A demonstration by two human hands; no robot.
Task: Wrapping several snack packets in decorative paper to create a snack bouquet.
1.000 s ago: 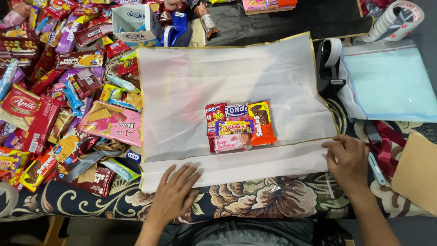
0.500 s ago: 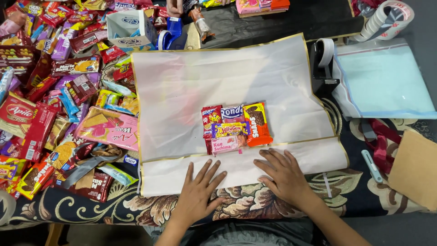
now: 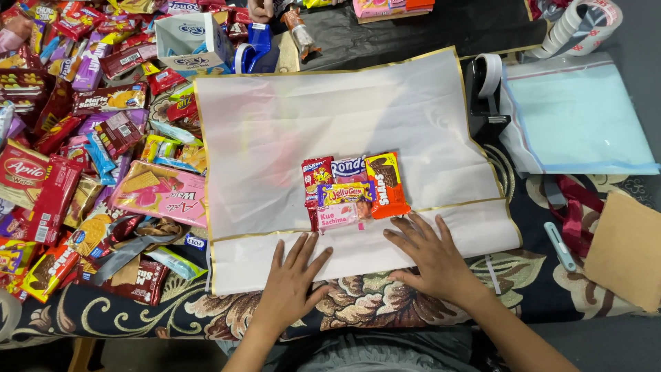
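A translucent white wrapping sheet (image 3: 289,131) with a gold edge lies flat on the patterned table. A small bundle of snack packets (image 3: 354,187) sits on it near the middle front. The sheet's near edge is folded up into a strip (image 3: 372,244). My left hand (image 3: 292,284) lies flat with fingers spread on the left part of that strip. My right hand (image 3: 432,258) presses flat on the strip just in front of the packets, fingertips close to the orange packet. Neither hand holds anything.
A large heap of snack packets (image 3: 76,151) covers the left side. A black tape dispenser (image 3: 487,96) and a pile of clear blue-edged bags (image 3: 578,117) lie right, with tape rolls (image 3: 578,24) beyond. A brown cardboard piece (image 3: 626,248) and white cutter (image 3: 559,244) sit nearer.
My right hand slid left along the folded strip from the sheet's right corner to just in front of the packets. My left hand moved slightly right and spread flat.
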